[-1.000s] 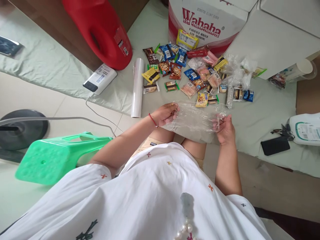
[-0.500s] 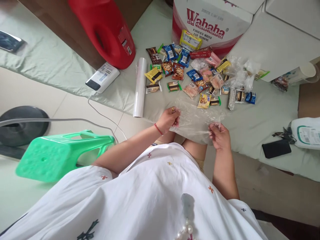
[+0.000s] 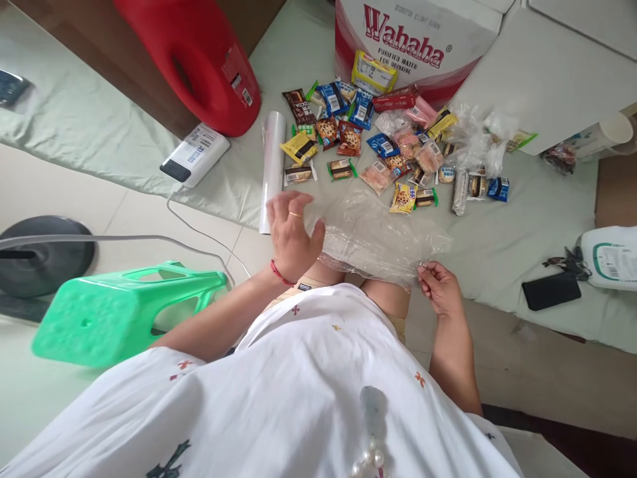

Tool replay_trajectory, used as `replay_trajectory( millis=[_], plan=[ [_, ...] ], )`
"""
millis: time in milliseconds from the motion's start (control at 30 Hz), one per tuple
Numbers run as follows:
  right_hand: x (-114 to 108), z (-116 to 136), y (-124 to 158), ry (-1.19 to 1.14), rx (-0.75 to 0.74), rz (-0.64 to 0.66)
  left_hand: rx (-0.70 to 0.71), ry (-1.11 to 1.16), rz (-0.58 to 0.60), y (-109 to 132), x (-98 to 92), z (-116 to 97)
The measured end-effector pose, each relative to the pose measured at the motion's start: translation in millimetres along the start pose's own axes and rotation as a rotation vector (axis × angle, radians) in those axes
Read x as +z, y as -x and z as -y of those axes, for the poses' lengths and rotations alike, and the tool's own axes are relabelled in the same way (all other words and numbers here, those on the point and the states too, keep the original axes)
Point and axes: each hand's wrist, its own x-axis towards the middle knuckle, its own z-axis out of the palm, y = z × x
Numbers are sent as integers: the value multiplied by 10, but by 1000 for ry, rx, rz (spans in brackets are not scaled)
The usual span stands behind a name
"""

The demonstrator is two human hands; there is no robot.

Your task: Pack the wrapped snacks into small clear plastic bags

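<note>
A thin sheet of clear plastic film (image 3: 378, 236) spreads over the table's near edge and my lap; whether it is a bag I cannot tell. Its right corner is pinched in my right hand (image 3: 440, 285). My left hand (image 3: 294, 232) is raised with fingers apart, holding nothing, just left of the film and by the lower end of a white plastic roll (image 3: 273, 162). Beyond the film lie several wrapped snacks, among them a yellow cookie packet (image 3: 403, 198), a green-edged biscuit (image 3: 342, 168) and a pink-toned packet (image 3: 377, 176).
At the back stands a Wahaha carton (image 3: 413, 40), with a red jug (image 3: 199, 66) and a white power bank (image 3: 195, 156) to the left. Rightward are a black phone (image 3: 551, 291), keys (image 3: 567, 262) and a white bottle (image 3: 610, 259). A green stool (image 3: 99, 318) occupies the lower left.
My left hand has let go of the plastic film, opened and moved left towards the roll. My right hand keeps its pinch and has shifted slightly down.
</note>
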Motion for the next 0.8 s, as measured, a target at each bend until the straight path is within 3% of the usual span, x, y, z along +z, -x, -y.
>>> replay_trajectory(
  millis=[33,133,200,267,367,500,633,800],
  plan=[
    [11,34,-14,8,-8,16,111,35,84,-46,-1,-93],
    [35,139,-58,36,-18,58,414,147,564,-215,214,-301],
    [19,183,-72,57,-23,61,461,101,728,-319,483,-321],
    [-40,185,-61,64,-36,36,425,-35,813,-369,744,-244],
    [-202,93,0,67,-41,-15,398,-162,802,-293,958,-50],
    [-363,-110,86,62,-6,-102,386,-202,651,-38,920,110],
    [-240,-186,36,105,-107,-205,369,-176,590,81,820,75],
    [-101,-49,-199,517,-365,-141,277,-183,549,-69,676,191]
  ],
)
